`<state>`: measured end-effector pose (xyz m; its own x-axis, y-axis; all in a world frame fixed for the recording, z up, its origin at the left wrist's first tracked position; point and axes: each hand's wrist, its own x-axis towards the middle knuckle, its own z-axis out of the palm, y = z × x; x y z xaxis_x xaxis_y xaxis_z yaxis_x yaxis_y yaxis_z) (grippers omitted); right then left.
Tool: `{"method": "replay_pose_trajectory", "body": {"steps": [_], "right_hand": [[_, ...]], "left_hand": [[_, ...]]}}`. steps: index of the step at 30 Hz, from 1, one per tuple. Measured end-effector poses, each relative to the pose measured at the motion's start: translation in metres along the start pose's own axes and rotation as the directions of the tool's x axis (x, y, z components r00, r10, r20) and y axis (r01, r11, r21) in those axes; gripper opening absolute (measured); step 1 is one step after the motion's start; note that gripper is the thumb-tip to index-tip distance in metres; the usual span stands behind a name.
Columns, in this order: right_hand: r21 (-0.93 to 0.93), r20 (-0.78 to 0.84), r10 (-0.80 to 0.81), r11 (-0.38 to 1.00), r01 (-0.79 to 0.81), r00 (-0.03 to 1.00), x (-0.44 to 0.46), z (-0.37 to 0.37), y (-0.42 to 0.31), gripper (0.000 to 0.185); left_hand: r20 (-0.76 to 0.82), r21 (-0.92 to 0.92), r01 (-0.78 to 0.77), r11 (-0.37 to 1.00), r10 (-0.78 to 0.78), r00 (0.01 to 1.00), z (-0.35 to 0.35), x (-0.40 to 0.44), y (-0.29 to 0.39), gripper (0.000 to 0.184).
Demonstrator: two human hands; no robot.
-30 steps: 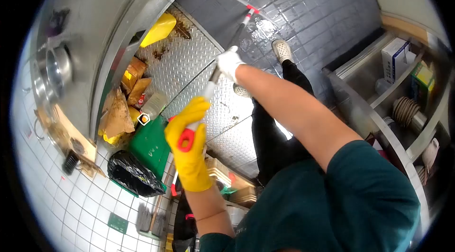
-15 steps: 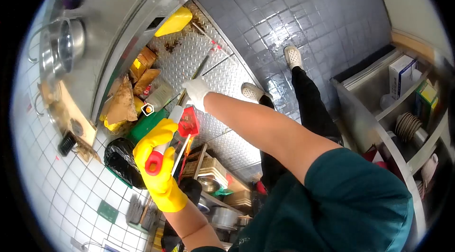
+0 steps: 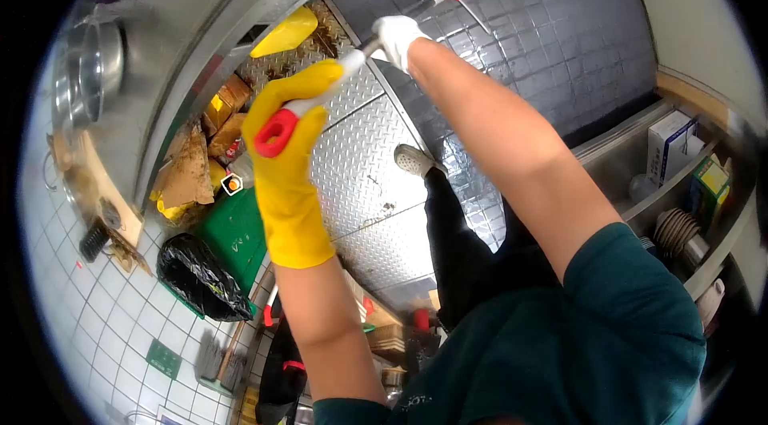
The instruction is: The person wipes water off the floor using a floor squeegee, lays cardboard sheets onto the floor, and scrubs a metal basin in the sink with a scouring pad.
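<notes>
My left hand (image 3: 280, 177), in a long yellow rubber glove, is closed around the white upper handle of a floor squeegee (image 3: 352, 63), beside its red loop end. Farther down the pole, my right hand (image 3: 396, 37) in a white glove grips the shaft. The squeegee's long thin head, with red parts at its middle, rests on the wet dark tiles (image 3: 544, 49) at the top of the view. Below the pole lies a metal tread plate (image 3: 360, 161) with brown dirt at its far end. A shoe (image 3: 414, 159) stands at the plate's edge.
Left of the plate are a yellow object (image 3: 286, 31), flattened cardboard (image 3: 188, 169), a green bin (image 3: 232, 233) and a black bag (image 3: 200, 277). A steel counter (image 3: 184, 9) runs along the upper left. Open steel shelves (image 3: 680, 193) with boxes stand at right.
Both hands have moved up and away from my body, the right hand also rightward. The squeegee head has gone from the tread plate onto the dark tiles. My left arm now covers the red dustpan's place.
</notes>
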<state>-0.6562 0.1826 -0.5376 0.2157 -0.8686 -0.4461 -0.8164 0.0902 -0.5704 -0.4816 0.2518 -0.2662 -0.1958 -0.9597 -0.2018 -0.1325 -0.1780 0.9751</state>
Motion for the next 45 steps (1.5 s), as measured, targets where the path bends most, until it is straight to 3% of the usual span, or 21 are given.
{"method": "replay_pose_trajectory", "body": {"steps": [3,5,9,10,13,16,20,21,22,23,26,27,28,30,31,36,39,40,42,43,45], "right_hand": [[-0.2,0.43,0.154,0.977,-0.072,0.89,0.002,-0.014,-0.064,0.026],[-0.248,0.433,0.12,0.969,-0.011,0.893,0.001,0.01,-0.094,0.039],[-0.208,0.539,-0.002,0.969,0.135,0.842,-0.014,0.014,-0.154,0.066],[-0.219,0.545,-0.088,0.945,0.243,0.834,-0.018,0.02,-0.164,0.065],[-0.118,0.463,-0.148,0.967,0.226,0.874,-0.028,0.034,-0.19,0.059],[-0.056,0.329,-0.135,0.985,0.162,0.935,-0.044,0.044,-0.2,0.034],[-0.089,0.434,-0.114,0.982,0.168,0.894,-0.064,0.012,-0.187,0.054],[-0.194,0.385,-0.094,0.964,0.18,0.918,-0.063,0.005,-0.175,0.055],[-0.175,0.474,-0.1,0.963,0.206,0.875,-0.06,-0.028,-0.162,0.05],[-0.089,0.522,-0.085,0.984,0.153,0.849,-0.043,-0.025,-0.145,0.045],[0.174,0.341,0.08,0.974,-0.147,0.937,0.007,0.013,-0.103,0.032],[-0.202,0.365,-0.191,0.939,0.278,0.911,0.008,0.001,-0.101,0.031],[-0.129,0.401,-0.143,0.969,0.21,0.905,0.009,-0.001,-0.112,0.033],[-0.123,0.423,-0.176,0.961,0.248,0.889,0.008,0.017,-0.135,0.036],[-0.191,0.41,-0.255,0.915,0.356,0.876,0.008,0.025,-0.144,0.038],[-0.042,0.319,-0.341,0.927,0.373,0.884,0.003,0.055,-0.184,0.045],[-0.106,0.438,-0.27,0.931,0.348,0.858,-0.009,0.025,-0.186,0.049],[-0.142,0.328,-0.267,0.934,0.327,0.906,-0.017,0.008,-0.18,0.048],[-0.094,0.493,-0.174,0.963,0.251,0.853,0.006,-0.007,-0.154,0.042],[0.087,0.477,-0.093,0.995,0.059,0.874,0.035,0.017,-0.134,0.033],[0.121,0.411,0.066,0.985,-0.126,0.909,0.042,0.036,-0.132,0.027]], "left_hand": [[-0.061,0.144,0.026,0.989,-0.017,0.998,-0.03,-0.019,-0.011,0.031],[-0.093,0.255,0.004,0.967,0.02,0.995,-0.042,-0.039,-0.003,0.035],[-0.19,0.152,0.005,0.988,0.024,0.982,-0.07,-0.065,0.017,0.03],[-0.176,0.186,0.006,0.983,0.027,0.984,-0.081,-0.07,0.022,0.03],[-0.179,0.306,0.003,0.952,0.055,0.982,-0.083,-0.083,0.042,0.032],[-0.219,0.354,0.038,0.934,0.043,0.975,-0.069,-0.097,0.057,0.034],[-0.298,0.23,-0.05,0.972,0.119,0.947,-0.059,-0.108,0.045,0.033],[-0.319,0.226,-0.074,0.971,0.145,0.937,-0.057,-0.106,0.037,0.033],[-0.344,0.209,-0.107,0.972,0.176,0.922,-0.056,-0.1,0.016,0.032],[-0.352,0.293,-0.146,0.945,0.248,0.902,-0.049,-0.088,0.001,0.032],[-0.452,0.243,-0.143,0.959,0.243,0.859,-0.021,-0.062,-0.036,0.031],[-0.499,0.2,-0.12,0.972,0.206,0.842,-0.022,-0.059,-0.046,0.031],[-0.542,0.157,-0.103,0.982,0.172,0.822,-0.023,-0.059,-0.052,0.031],[-0.594,0.201,-0.009,0.98,0.129,0.794,-0.033,-0.069,-0.049,0.03],[-0.615,0.22,0.031,0.975,0.114,0.78,-0.038,-0.075,-0.044,0.029],[-0.649,0.302,0.023,0.953,0.188,0.737,-0.046,-0.093,-0.021,0.033],[-0.592,0.278,-0.056,0.959,0.217,0.776,-0.052,-0.096,-0.01,0.034],[-0.465,0.349,-0.071,0.934,0.238,0.853,-0.054,-0.088,-0.009,0.039],[-0.543,0.282,-0.024,0.959,0.18,0.821,-0.05,-0.075,-0.034,0.036],[-0.572,0.2,0.017,0.98,0.103,0.814,-0.048,-0.069,-0.044,0.035],[-0.622,0.137,0.073,0.988,0.028,0.783,-0.045,-0.065,-0.054,0.033]]}}
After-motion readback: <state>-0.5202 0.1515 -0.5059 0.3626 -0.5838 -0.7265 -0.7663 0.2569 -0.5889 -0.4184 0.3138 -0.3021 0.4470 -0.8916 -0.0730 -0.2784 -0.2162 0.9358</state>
